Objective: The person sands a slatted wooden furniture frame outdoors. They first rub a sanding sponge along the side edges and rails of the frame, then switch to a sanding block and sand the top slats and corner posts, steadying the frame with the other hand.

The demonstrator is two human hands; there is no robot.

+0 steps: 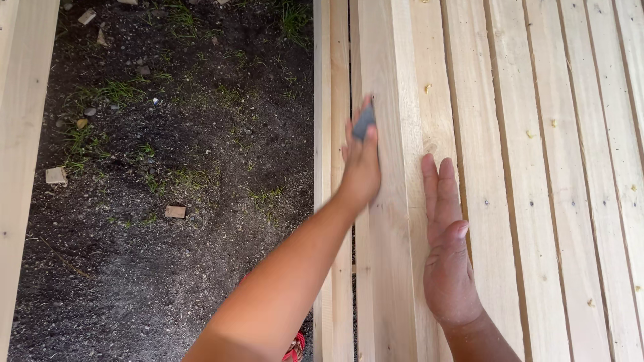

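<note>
My left hand [361,167] is stretched forward and pinches a small grey piece, like a scrap of sandpaper [364,122], against the left edge of a pale raised wooden plank [389,80]. The hand is a little blurred. My right hand [446,248] lies flat with fingers together on the same stack of pale boards, just right of the raised plank, holding nothing.
Several long pale slats [550,167] run side by side away from me on the right. Dark soil [168,201] with tufts of grass, stones and small wood offcuts [176,212] fills the left. Another plank [17,167] runs along the far left edge.
</note>
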